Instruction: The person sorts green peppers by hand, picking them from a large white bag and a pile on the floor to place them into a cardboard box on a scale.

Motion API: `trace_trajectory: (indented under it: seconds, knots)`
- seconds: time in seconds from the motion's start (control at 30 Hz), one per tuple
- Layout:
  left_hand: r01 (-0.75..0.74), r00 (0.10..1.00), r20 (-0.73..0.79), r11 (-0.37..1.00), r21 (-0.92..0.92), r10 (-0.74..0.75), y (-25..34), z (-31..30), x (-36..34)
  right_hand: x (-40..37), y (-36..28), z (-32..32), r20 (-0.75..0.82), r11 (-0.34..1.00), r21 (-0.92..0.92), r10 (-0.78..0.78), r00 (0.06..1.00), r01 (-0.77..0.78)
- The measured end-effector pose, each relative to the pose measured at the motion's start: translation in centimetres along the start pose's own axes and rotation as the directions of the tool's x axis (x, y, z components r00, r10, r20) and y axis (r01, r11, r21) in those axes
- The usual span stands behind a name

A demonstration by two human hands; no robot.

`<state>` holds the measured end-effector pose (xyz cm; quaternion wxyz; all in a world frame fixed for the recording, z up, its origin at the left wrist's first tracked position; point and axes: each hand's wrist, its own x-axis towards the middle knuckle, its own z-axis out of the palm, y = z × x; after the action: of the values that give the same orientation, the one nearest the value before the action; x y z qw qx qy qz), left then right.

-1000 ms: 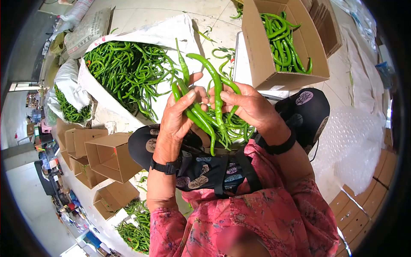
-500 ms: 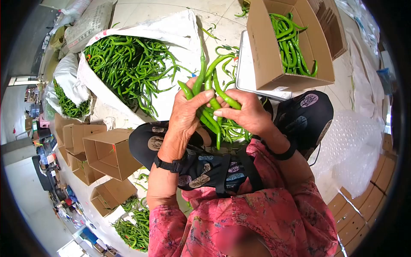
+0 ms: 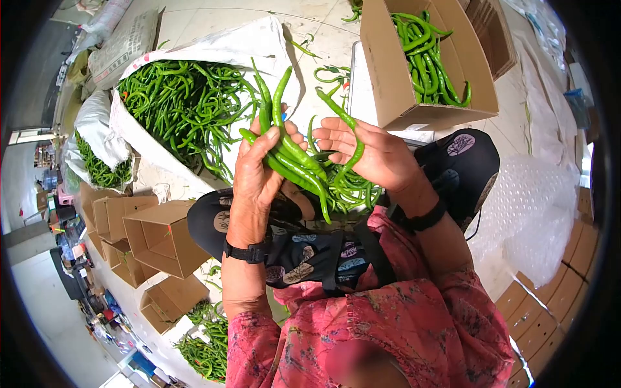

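My left hand point(image 3: 259, 165) is closed around a small bunch of long green chili peppers point(image 3: 292, 154), its thumb pressed over them and their ends sticking out on both sides. A single curved green chili pepper point(image 3: 358, 152) lies across the palm of my right hand point(image 3: 378, 155), near the thumb, with the fingers stretched toward the left. Below both hands, more loose chili peppers point(image 3: 356, 197) lie between my knees. The cardboard box point(image 3: 398, 77) at the upper right holds a layer of chili peppers point(image 3: 424, 58).
A white sack point(image 3: 259, 40) spills a large heap of chili peppers point(image 3: 184, 107) at upper left. Several open cardboard boxes point(image 3: 165, 236) stand at left, near another pepper pile point(image 3: 206, 349). Bubble wrap point(image 3: 527, 220) lies at right. A pale tray-like surface point(image 3: 357, 71) sits beside the filled box.
My hands have moved apart, the left one leftward with its bunch. My right hand has turned palm-up, with one pepper across it. The whole view has shifted slightly.
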<state>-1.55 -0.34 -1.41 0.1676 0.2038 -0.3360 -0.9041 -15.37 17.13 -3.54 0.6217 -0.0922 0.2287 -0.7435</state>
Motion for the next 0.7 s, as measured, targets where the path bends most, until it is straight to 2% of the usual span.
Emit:
trace_trajectory:
  seconds: [0.03, 0.07, 0.13, 0.17, 0.2, 0.23, 0.33, 0.37, 0.4, 0.47, 0.5, 0.53, 0.6, 0.63, 0.67, 0.7]
  knots:
    - [0.012, 1.0, 0.005, 1.0, -0.019, -0.012, 0.0, 0.0, 0.0, 0.0, -0.1, 0.2, -0.048, 0.996, -0.086, 0.006, 0.999, -0.011]
    - [0.023, 1.0, 0.009, 0.999, -0.039, -0.023, 0.0, 0.0, 0.0, -0.1, -0.1, 0.2, -0.047, 0.996, -0.085, 0.008, 0.999, -0.012]
    - [0.028, 0.998, 0.051, 0.999, -0.043, -0.026, -0.2, -0.6, 0.2, -0.5, 0.0, 0.2, 0.028, 0.966, -0.257, -0.019, 0.999, 0.026]
    - [0.081, 0.993, 0.088, 0.992, -0.101, -0.072, -0.1, -0.6, 0.2, -0.4, 0.1, 0.4, 0.029, 0.967, -0.255, -0.016, 0.999, 0.023]
    - [0.137, 0.985, 0.129, 0.978, -0.157, -0.117, -0.1, -0.5, 0.1, -0.2, 0.3, 0.7, 0.054, 0.923, -0.383, -0.023, 0.998, 0.042]
    - [0.086, 0.996, 0.051, 0.985, -0.147, -0.079, -0.4, -0.2, 0.1, 0.1, 0.5, 1.0, 0.079, 0.862, -0.503, -0.028, 0.997, 0.064]
    - [0.079, 0.997, 0.013, 0.996, -0.052, -0.078, -0.7, 1.1, 0.2, 1.0, 1.8, 2.6, 0.017, 0.905, -0.423, -0.05, 0.999, 0.053]
    - [0.058, 0.998, 0.021, 0.998, 0.009, -0.058, -0.8, 1.1, 0.5, 1.5, 2.4, 2.9, -0.049, 0.912, -0.403, -0.107, 0.993, 0.079]
    - [0.04, 0.998, 0.044, 0.994, 0.105, -0.045, -0.7, 1.0, 0.5, 1.6, 2.8, 2.5, -0.046, 0.912, -0.402, -0.11, 0.993, 0.082]
    - [-0.025, 0.999, -0.016, 0.941, 0.337, 0.032, -0.7, 1.5, 0.1, 2.1, 3.4, 2.2, -0.133, 0.765, -0.643, -0.174, 0.976, 0.048]
    - [0.012, 0.999, -0.051, 0.954, 0.3, 0.004, -0.8, 1.9, 0.0, 1.9, 3.6, 2.3, -0.185, 0.656, -0.754, -0.246, 0.952, 0.023]
    - [0.006, 0.999, -0.039, 0.945, 0.328, 0.008, -1.1, 1.7, 0.0, 1.8, 3.7, 2.5, -0.187, 0.657, -0.754, -0.243, 0.952, 0.02]
    - [-0.003, 0.999, -0.027, 0.903, 0.429, 0.016, -1.6, 1.3, 0.2, 1.5, 3.6, 2.7, -0.197, 0.193, -0.972, -0.351, 0.915, -0.135]
    - [-0.003, 1.0, -0.025, 0.904, 0.428, 0.015, -1.5, 1.3, 0.2, 1.3, 2.9, 3.2, -0.215, 0.26, -0.953, -0.22, 0.952, -0.155]
    - [0.019, 0.999, -0.045, 0.932, 0.362, -0.003, -1.4, 1.2, 0.2, 1.4, 3.0, 2.7, -0.214, 0.26, -0.953, -0.221, 0.951, -0.154]
    - [0.04, 0.998, -0.066, 0.954, 0.296, -0.022, -1.2, 1.2, 0.1, 1.6, 3.5, 1.9, -0.151, 0.452, -0.891, -0.222, 0.963, -0.036]
